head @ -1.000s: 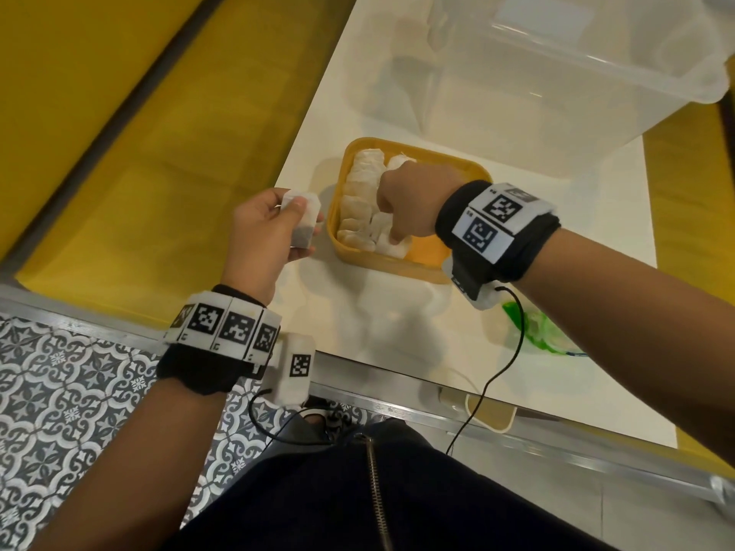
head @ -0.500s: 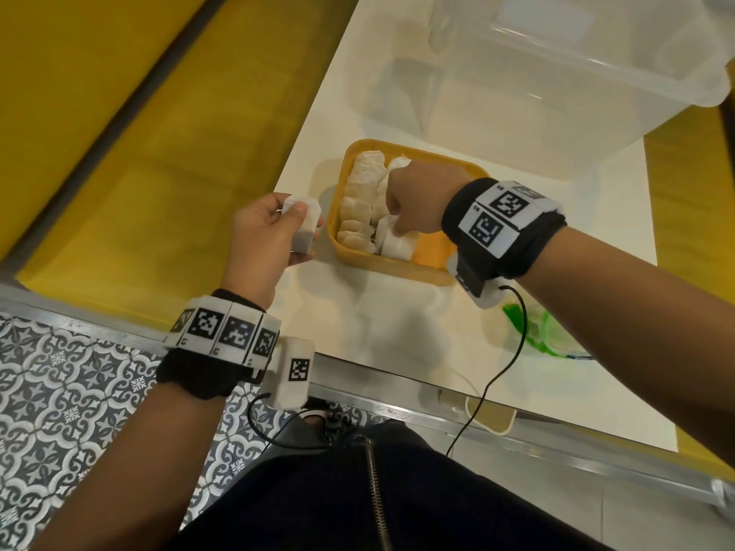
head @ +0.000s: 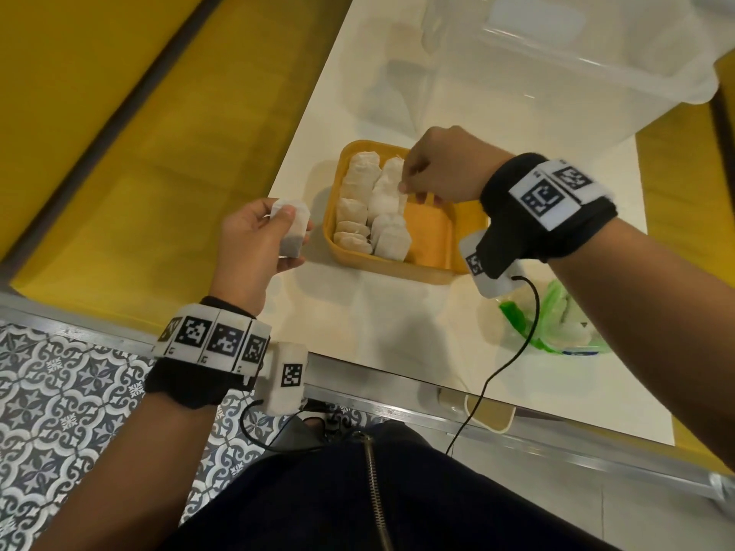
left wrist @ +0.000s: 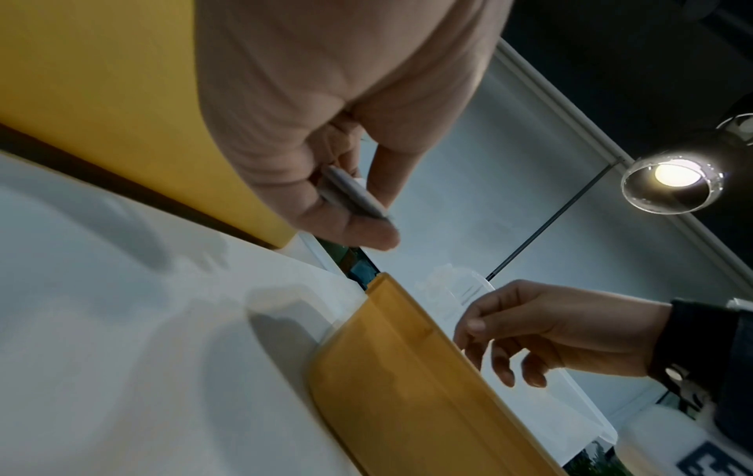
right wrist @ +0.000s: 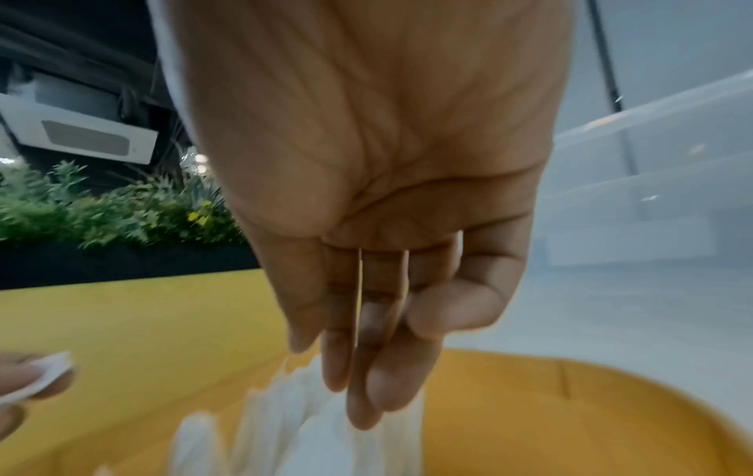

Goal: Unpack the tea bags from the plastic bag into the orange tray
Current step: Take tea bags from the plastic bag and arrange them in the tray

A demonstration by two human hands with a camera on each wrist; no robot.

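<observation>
- Holding two rows of pale tea bags [head: 374,208] along its left side, the orange tray [head: 431,232] sits on the white surface [head: 397,332].
- Your left hand [head: 248,240] pinches a tea bag [head: 290,228] beside the tray.
- Your right hand [head: 445,165] hovers over the tray, fingers loose, gripping nothing.
- The plastic bag [head: 564,324] lies crumpled near the tray's right.

L hand [head: 254,236] pinches one tea bag [head: 292,226] just left of orange tray [head: 433,268]; R hand [head: 441,169] over bags in tray [head: 374,204], fingers loose. Plastic bag [head: 557,324] near-right.

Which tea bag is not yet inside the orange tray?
The tea bag pinched in the left hand, held above the table beside the orange tray. All other visible tea bags lie in two rows inside it.
</observation>
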